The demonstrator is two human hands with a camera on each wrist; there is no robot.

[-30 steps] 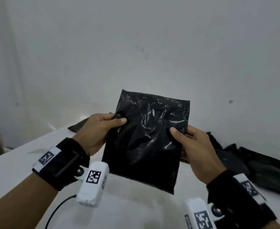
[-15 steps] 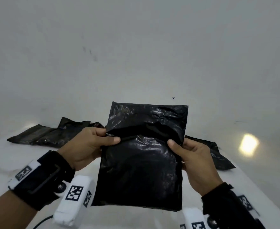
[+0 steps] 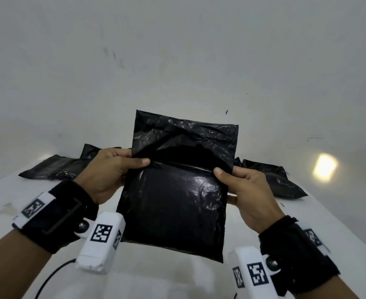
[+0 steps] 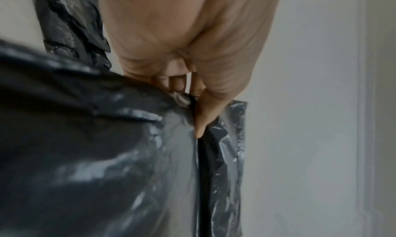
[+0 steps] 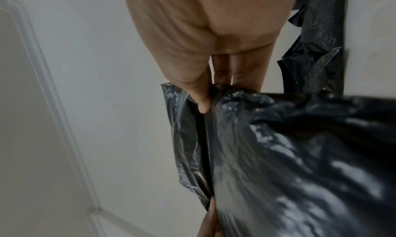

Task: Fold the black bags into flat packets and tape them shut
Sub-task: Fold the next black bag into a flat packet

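Two hands: left hand (image 3: pixel 110 169) and right hand (image 3: pixel 249 190) pinched one black bag (image 3: pixel 177 201).
Other bags: a far-left pile (image 3: pixel 54 169), a far-right pile (image 3: pixel 274 180).

Spare black bags lay left (image 3: pixel 54 169) and right (image 3: pixel 272 180) at the tabletop's (image 3: pixel 177 277) far edge; its near middle stayed bare below the held bag (image 3: pixel 173 208).

Left hand (image 3: pixel 110 169) and right hand (image 3: pixel 247 190) raised — thumbs forward, fingers pinched.
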